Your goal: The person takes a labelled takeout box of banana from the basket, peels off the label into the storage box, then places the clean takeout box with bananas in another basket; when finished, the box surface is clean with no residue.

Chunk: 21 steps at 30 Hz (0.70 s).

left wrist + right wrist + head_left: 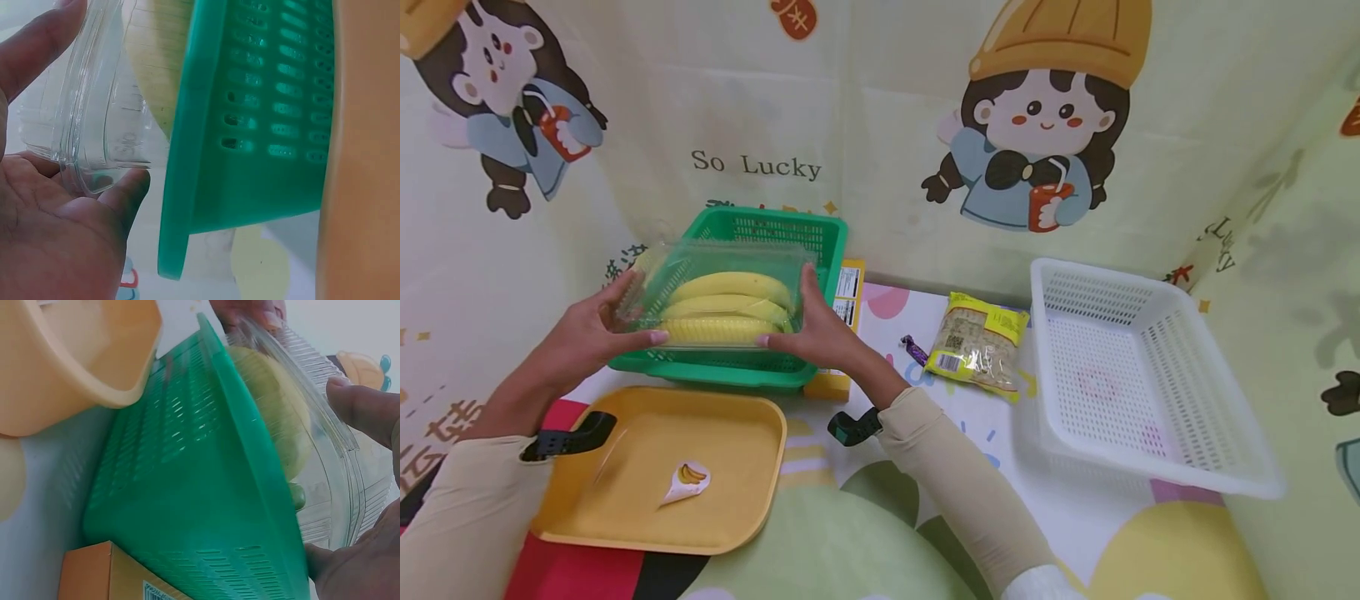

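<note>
Several yellow bananas [726, 307] lie inside a clear plastic clamshell box [741, 252]. My left hand [587, 329] grips the box at its left end, thumb along the near edge. At the other end my right hand [826, 333] holds it the same way, with the thumb on the near edge and fingers at the side. The box is at the green basket [833, 250], overlapping its opening in the head view. In the right wrist view, the box's lower part [315, 506] sits behind the basket's rim [250, 425].
An orange-yellow tray [625, 500] holding a banana-picture label [685, 483] stands in front of the basket. An orange box [829, 385] is beside the basket. Further right are a purple-wrapped candy [914, 350], a yellow food packet [977, 342] and a white basket [1157, 467].
</note>
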Motion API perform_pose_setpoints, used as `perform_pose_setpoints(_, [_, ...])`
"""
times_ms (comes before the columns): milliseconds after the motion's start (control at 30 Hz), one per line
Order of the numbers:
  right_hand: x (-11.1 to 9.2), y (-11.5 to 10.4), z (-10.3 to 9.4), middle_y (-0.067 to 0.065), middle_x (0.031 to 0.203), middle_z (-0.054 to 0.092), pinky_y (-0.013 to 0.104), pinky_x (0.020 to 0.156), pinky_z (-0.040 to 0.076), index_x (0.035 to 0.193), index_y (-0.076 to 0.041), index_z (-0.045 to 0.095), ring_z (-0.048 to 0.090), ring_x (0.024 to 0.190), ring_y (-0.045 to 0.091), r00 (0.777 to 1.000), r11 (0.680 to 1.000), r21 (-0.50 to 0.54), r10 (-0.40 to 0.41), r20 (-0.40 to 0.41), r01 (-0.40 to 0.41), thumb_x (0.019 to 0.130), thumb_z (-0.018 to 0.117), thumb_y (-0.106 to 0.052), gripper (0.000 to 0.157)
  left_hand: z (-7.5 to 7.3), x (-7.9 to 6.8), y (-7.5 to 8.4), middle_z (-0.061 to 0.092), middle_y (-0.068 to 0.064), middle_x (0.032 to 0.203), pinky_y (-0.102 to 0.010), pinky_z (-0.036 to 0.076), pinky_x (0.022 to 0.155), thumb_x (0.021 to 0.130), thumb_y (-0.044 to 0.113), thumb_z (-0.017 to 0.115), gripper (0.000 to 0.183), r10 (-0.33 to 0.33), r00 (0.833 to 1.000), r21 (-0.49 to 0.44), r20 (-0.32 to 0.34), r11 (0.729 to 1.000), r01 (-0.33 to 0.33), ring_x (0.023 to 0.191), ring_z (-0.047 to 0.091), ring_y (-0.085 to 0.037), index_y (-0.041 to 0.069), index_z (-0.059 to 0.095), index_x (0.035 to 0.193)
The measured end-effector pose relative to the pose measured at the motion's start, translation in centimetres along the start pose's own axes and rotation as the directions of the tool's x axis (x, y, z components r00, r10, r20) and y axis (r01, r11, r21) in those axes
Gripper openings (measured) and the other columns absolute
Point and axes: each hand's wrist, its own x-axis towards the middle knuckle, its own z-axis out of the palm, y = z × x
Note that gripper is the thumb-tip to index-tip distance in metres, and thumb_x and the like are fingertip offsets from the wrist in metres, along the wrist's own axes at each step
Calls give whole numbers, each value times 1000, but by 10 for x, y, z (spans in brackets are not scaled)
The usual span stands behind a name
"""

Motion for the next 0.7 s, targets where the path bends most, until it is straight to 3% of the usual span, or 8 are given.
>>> perform_pose_setpoints(100, [1,1,0,2,160,-18,39,116,11,153,-12,-18,-8,145,11,1000,1000,-6,5,11,-5,86,75,-34,117,0,0,-1,-4,-16,161,-8,45,73,93,26,68,98,0,1000,9,9,1000,0,132,24,-58,20,-8,156])
perform_pose_setpoints(167, [2,0,0,3,160,-19,39,116,9,153,-11,-18,-9,144,11,1000,1000,-12,2,16,-2,86,75,-33,117,0,0,0,-5,-16,161,-15,47,78,93,26,68,100,1,1000,21,17,1000,-2,132,25,-58,19,-10,156])
perform_pose_setpoints(267, [4,0,-1,5,160,-19,38,117,7,153,-9,-17,-11,144,11,1000,1000,-25,2,18,-2,87,75,-32,115,1,1,0,-7,-19,160,-40,46,92,92,27,69,103,1,1000,47,25,999,-2,134,20,-58,17,-12,155])
perform_pose_setpoints(400, [5,0,-1,4,160,-18,38,117,6,153,-9,-15,-13,144,10,1000,999,-29,21,12,-21,86,75,-32,115,2,4,0,-7,-22,159,-67,29,95,90,28,71,107,3,1000,73,25,997,-4,137,9,-56,16,-14,154])
perform_pose_setpoints(500, [5,1,0,3,160,-18,38,117,6,154,-10,-15,-14,144,9,999,999,-32,35,9,-35,87,75,-34,115,2,5,-2,-7,-21,160,-65,29,95,91,28,70,105,6,1000,74,26,997,-8,138,11,-56,17,-13,155])
perform_pose_setpoints(700, [3,1,-1,2,160,-19,42,116,3,154,-11,-16,-16,144,15,1000,999,-41,31,-1,-31,86,74,-36,115,2,7,-4,-2,-21,160,-51,37,92,92,29,69,102,4,1000,85,14,996,-5,135,21,-56,17,-10,155])
